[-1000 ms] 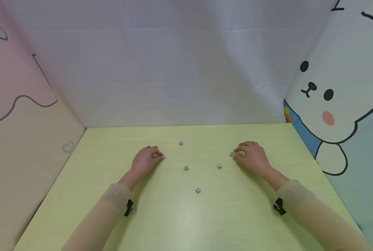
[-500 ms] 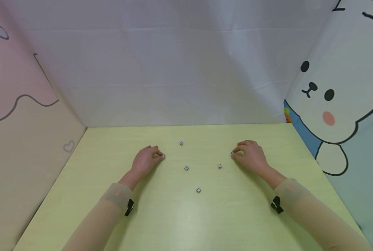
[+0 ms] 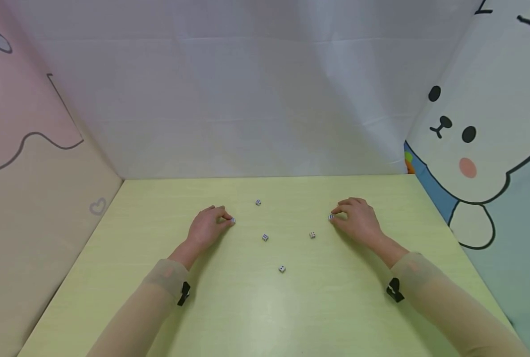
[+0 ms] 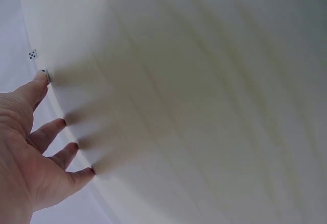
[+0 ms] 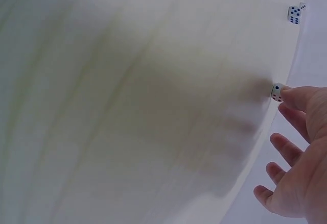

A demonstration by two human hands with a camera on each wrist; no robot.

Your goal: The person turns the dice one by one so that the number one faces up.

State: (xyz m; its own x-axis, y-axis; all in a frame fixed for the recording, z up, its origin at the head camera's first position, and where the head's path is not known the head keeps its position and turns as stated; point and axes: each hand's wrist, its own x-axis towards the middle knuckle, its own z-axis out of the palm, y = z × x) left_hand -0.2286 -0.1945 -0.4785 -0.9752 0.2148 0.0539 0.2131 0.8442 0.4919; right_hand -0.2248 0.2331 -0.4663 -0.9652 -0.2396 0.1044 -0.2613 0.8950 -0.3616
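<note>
On the left of the table, my left hand (image 3: 206, 229) pinches a small white die (image 3: 233, 220) at the tips of thumb and index finger. In the left wrist view the thumb covers part of that die (image 4: 45, 75), and the other fingertips touch down on the tabletop. Across from it, my right hand (image 3: 357, 220) holds another white die (image 3: 330, 217) between thumb and index finger. Dark and red pips show on this die (image 5: 277, 92) in the right wrist view. Both dice appear to be at table level.
Between the hands lie several loose dice: one at the back (image 3: 258, 202), a middle-left die (image 3: 265, 237), a middle-right die (image 3: 312, 235) and a front die (image 3: 282, 269). The pale yellow table (image 3: 229, 307) meets a white backdrop (image 3: 247, 99) behind and printed side panels.
My right hand has shifted slightly left and closed its thumb and index finger on its die. The left hand keeps its pinch in place. The loose dice have not moved.
</note>
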